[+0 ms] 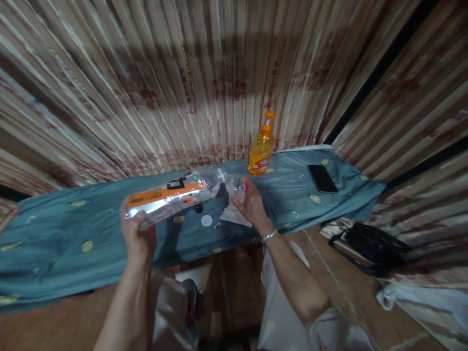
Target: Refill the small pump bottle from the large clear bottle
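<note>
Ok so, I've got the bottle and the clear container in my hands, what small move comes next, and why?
I'd probably steady the clear container in your right hand before tilting the bottle in your left hand: the bottle slants, its neck is right by the container, and I can't tell whether liquid is flowing.

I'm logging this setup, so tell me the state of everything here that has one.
Large bottle: tipped nearly level, in the left hand.
Small clear container: in the right hand, contents unclear.
Pump bottle: upright, orange liquid inside.
Phone: lying flat, dark side up.
White disc: lying flat.
White sheet: lying on the cloth.
Cloth: spread, wrinkled.
Black bag: set down; open or closed unclear.
Curtain: hanging in folds.
</note>
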A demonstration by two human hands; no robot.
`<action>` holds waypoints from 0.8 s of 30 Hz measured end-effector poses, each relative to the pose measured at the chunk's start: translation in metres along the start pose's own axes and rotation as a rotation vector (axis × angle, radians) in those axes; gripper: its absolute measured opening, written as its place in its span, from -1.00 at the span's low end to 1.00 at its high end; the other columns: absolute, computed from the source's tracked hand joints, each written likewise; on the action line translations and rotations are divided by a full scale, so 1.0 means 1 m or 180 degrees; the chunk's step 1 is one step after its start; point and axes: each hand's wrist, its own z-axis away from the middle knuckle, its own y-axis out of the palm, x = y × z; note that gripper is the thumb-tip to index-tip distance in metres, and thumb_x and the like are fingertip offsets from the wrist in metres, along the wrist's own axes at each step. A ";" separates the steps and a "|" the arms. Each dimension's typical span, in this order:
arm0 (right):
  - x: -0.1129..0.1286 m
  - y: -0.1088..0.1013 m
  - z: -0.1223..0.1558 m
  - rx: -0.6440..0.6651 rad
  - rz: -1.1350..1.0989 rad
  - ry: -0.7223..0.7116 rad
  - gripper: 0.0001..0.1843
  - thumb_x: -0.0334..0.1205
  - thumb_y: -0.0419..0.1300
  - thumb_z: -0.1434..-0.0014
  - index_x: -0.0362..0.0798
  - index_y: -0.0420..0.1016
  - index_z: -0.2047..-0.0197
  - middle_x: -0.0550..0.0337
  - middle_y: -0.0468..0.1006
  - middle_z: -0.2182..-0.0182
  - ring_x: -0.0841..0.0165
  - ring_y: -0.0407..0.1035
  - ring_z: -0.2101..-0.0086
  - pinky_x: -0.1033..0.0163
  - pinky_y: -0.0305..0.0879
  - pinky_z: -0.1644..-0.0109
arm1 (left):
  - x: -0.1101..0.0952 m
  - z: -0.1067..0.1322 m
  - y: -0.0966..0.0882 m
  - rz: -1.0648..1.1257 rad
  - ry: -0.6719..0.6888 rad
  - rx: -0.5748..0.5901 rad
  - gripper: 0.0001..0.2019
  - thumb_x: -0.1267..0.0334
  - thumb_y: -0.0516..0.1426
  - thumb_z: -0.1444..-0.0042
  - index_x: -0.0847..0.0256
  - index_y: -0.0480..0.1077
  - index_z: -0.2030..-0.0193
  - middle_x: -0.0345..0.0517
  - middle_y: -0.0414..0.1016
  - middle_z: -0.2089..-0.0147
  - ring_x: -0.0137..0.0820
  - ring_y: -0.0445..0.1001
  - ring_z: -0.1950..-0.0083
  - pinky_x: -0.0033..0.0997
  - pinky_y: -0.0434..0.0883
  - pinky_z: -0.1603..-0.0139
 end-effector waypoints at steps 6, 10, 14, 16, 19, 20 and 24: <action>-0.008 0.006 -0.001 -0.0065 0.0003 -0.0183 -0.08 -0.22 0.40 -0.16 -0.13 0.10 -0.49 -0.28 0.43 -0.34 -0.07 0.36 -0.34 -0.24 0.33 -0.44 | 0.002 -0.003 -0.003 -0.0019 0.0127 -0.0048 -0.42 0.16 0.37 0.32 0.16 0.55 0.03 -0.05 0.59 0.02 -0.39 0.43 0.26 -0.51 0.41 0.37; -0.014 0.010 -0.001 -0.0224 0.0046 -0.0327 -0.09 -0.24 0.40 -0.15 -0.15 0.13 -0.47 -0.29 0.44 -0.33 -0.06 0.38 -0.33 -0.23 0.35 -0.43 | 0.006 -0.006 -0.007 -0.0066 0.0239 -0.0071 -0.42 0.16 0.38 0.36 0.16 0.54 0.07 -0.10 0.58 0.09 -0.41 0.42 0.29 -0.50 0.43 0.37; -0.015 0.013 0.000 -0.0252 0.0081 -0.0361 -0.10 -0.27 0.41 -0.13 -0.16 0.15 -0.46 -0.30 0.45 -0.32 -0.06 0.38 -0.33 -0.22 0.39 -0.41 | 0.008 -0.008 -0.013 -0.0098 0.0317 -0.0047 -0.48 0.18 0.39 0.35 0.13 0.52 0.13 -0.20 0.53 0.17 -0.41 0.44 0.28 -0.44 0.47 0.24; -0.015 0.013 0.000 -0.0262 0.0088 -0.0360 -0.10 -0.28 0.41 -0.13 -0.16 0.15 -0.46 -0.29 0.46 -0.31 -0.07 0.38 -0.32 -0.23 0.39 -0.41 | 0.008 -0.009 -0.014 -0.0069 0.0288 -0.0108 -0.49 0.19 0.40 0.38 0.13 0.52 0.17 -0.22 0.53 0.18 -0.40 0.45 0.26 -0.43 0.47 0.20; -0.015 0.013 0.001 -0.0290 0.0097 -0.0368 -0.10 -0.31 0.41 -0.10 -0.16 0.15 -0.44 -0.29 0.48 -0.30 -0.07 0.40 -0.31 -0.24 0.41 -0.40 | 0.008 -0.008 -0.014 -0.0047 0.0215 -0.0161 -0.50 0.20 0.40 0.41 0.13 0.51 0.20 -0.21 0.54 0.20 -0.37 0.46 0.25 -0.42 0.46 0.20; -0.015 0.013 0.001 -0.0289 0.0099 -0.0373 -0.10 -0.32 0.42 -0.09 -0.17 0.16 -0.44 -0.30 0.48 -0.29 -0.07 0.41 -0.30 -0.24 0.41 -0.39 | 0.007 -0.008 -0.014 -0.0044 0.0208 -0.0161 -0.50 0.20 0.40 0.42 0.13 0.51 0.20 -0.22 0.54 0.21 -0.37 0.46 0.25 -0.42 0.46 0.19; -0.017 0.011 0.002 -0.0234 0.0101 -0.0342 -0.12 -0.30 0.41 -0.11 -0.16 0.17 -0.43 -0.29 0.47 -0.31 -0.06 0.41 -0.30 -0.22 0.42 -0.39 | 0.007 -0.007 -0.013 -0.0042 0.0249 -0.0151 -0.50 0.21 0.40 0.42 0.11 0.49 0.20 -0.24 0.53 0.24 -0.36 0.45 0.24 -0.40 0.44 0.14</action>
